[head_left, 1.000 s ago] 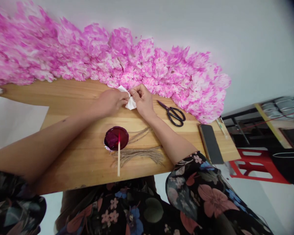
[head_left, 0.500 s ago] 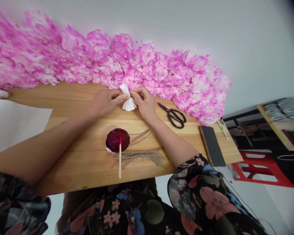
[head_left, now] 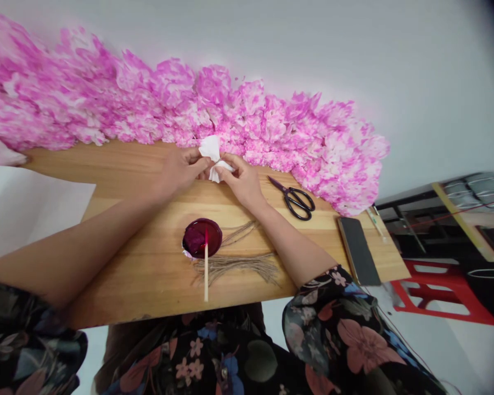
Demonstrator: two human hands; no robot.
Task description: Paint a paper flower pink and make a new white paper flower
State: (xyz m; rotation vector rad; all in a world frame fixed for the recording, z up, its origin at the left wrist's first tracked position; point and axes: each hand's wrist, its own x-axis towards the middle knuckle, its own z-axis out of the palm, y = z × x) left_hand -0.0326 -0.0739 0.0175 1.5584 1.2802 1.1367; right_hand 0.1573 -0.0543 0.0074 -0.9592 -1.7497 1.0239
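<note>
Far left and running right along the back of the worktop (head_left: 148,285), I see a long bank of pink-and-white paper flowers (head_left: 181,104) piled against the wall. In front of it, near the middle of the far edge, my left hand (head_left: 181,171) is pinched on the left side of a small white folded paper (head_left: 212,156), fingers closed around it. The paper stands fanned upward at its top, gathered at its middle, held just above the wood and touching the front of the flower bank. My right hand (head_left: 242,178) grips the paper from the right, thumb and fingertips closed on the gathered waist.

Nearer to me, a round dish of dark red dye (head_left: 202,237) sits on the wood, with a brush (head_left: 206,266) resting across its rim, handle pointing toward me. Just right of it lies a bundle of twine strands (head_left: 239,263), untouched. Further right are black scissors (head_left: 297,198) lying shut, then a dark phone (head_left: 358,249) near the right end.

I judge the step in hand to be gathering the pleated paper at its centre. The next move would call for keeping the waist pinched with one hand while the other fetches a twine strand.
</note>
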